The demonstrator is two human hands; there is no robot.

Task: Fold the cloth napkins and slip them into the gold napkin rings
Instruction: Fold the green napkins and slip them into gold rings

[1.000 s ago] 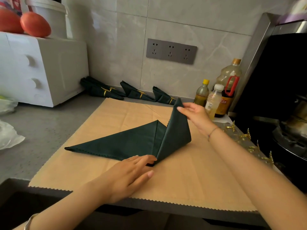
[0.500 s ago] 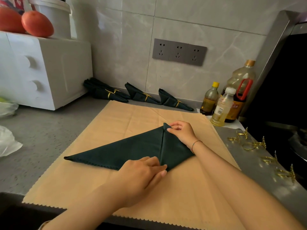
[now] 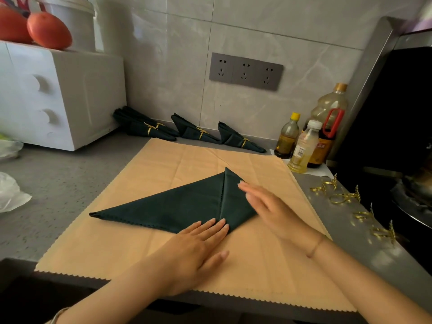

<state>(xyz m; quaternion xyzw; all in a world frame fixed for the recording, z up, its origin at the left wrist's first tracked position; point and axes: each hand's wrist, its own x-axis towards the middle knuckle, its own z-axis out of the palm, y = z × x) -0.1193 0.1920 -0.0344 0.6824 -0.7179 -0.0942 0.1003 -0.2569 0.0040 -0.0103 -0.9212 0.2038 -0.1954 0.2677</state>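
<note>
napkin (image 3: 177, 206): dark green, flat on the tan mat in the middle of the counter; a long triangle with its tip to the left, its right corner folded over into a flap along a centre crease
left hand (image 3: 194, 251): palm down at the napkin's near point, fingers (image 3: 215, 226) straight and pressed together, tips on the cloth, thumb out on the mat
right hand (image 3: 271, 206): flat over the right flap, fingers (image 3: 247, 189) straight and close together, a little blurred; cannot tell whether it presses or hovers just above
mat (image 3: 257, 265): creased, zigzag edged, near edge at the counter's front
rings (image 3: 341, 197): gold, loose on the bare counter (image 3: 58, 190) right of the mat, apart from the napkin
ringed napkins (image 3: 198, 133): dark green bundles, each in a gold ring, in a row by the wall behind the mat
bottles (image 3: 304, 148): three, at the mat's back right corner
drawers (image 3: 58, 97): white unit at back left, tomatoes (image 3: 49, 31) on top
bag (image 3: 9, 195): clear plastic, at the left edge
</note>
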